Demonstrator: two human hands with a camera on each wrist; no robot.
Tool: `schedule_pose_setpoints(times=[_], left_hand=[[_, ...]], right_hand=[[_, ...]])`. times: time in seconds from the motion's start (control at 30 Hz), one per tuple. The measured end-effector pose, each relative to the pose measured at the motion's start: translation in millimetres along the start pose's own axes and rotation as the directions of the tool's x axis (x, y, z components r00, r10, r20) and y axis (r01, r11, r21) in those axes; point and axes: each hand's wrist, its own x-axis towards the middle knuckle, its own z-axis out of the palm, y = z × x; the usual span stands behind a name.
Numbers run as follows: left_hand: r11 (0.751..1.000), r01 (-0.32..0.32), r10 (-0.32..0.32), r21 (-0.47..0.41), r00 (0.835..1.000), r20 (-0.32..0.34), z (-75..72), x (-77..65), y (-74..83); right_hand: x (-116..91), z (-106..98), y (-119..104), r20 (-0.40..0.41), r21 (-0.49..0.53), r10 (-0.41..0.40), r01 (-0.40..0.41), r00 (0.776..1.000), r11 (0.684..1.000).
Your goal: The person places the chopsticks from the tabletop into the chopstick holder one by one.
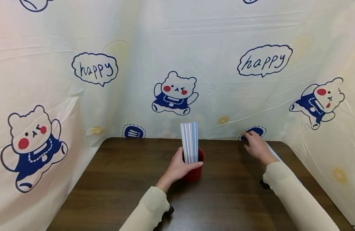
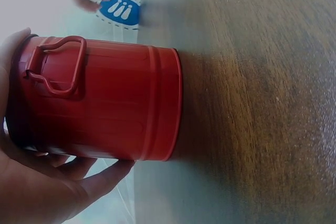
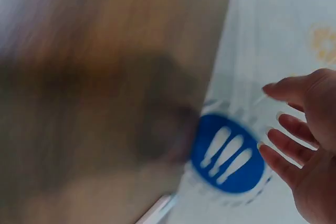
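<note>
A red metal bucket [image 2: 115,103] with a wire handle on its side stands upright over the wooden table. My left hand [image 1: 179,166] grips it near the rim, thumb across the near side and fingers round the other. Out of its top rises a bundle of flat, upright strips [image 1: 190,141] in white, pale blue and lilac; their lower ends are hidden inside. To the right, above the table's back part, my right hand [image 1: 257,147] holds nothing. Its fingers [image 3: 291,167] are loosely bent, apart from the thumb. A pale blue-and-white flat object [image 1: 281,160] lies partly hidden beneath the right forearm.
The dark wooden table [image 1: 122,192] reaches back to a pale hanging cloth [image 1: 212,96] printed with bears and "happy" bubbles. This cloth also encloses the left and right sides.
</note>
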Motion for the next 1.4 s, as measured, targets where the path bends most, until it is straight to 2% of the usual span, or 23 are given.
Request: schedule_pose_setpoints(times=[0.1,0.3,0.53,0.77,1.07,1.4], left_hand=[[1.0,-0.002,0.002,0.0,1.0,-0.004,-0.9,0.2,0.3],[1.0,-0.008,0.008,0.001,1.0,-0.002,-0.5,0.2,0.0],[1.0,-0.016,0.016,0.007,1.0,-0.002,-0.3,1.2,-4.3],[1.0,-0.03,0.03,-0.003,1.0,0.001,-1.5,0.7,-2.5],[1.0,-0.02,0.02,-0.016,1.0,0.011,0.0,-2.2,-3.6],[1.0,-0.023,0.023,-0.013,1.0,0.003,-0.9,-1.8,-3.0]], right_hand=[[-8.4,4.6,21.7,0.025,-0.04,0.029,-0.028,0.999,0.999],[-34.5,12.9,59.0,0.078,-0.061,0.141,-0.136,0.987,0.989],[-53.6,15.5,85.3,0.101,-0.044,0.202,-0.199,0.974,0.979],[-55.4,13.7,93.1,0.113,-0.046,0.204,-0.2,0.972,0.979],[-58.7,11.7,91.9,0.176,-0.032,0.287,-0.286,0.941,0.958],[-63.2,9.0,96.7,0.141,-0.051,0.338,-0.334,0.931,0.941]])
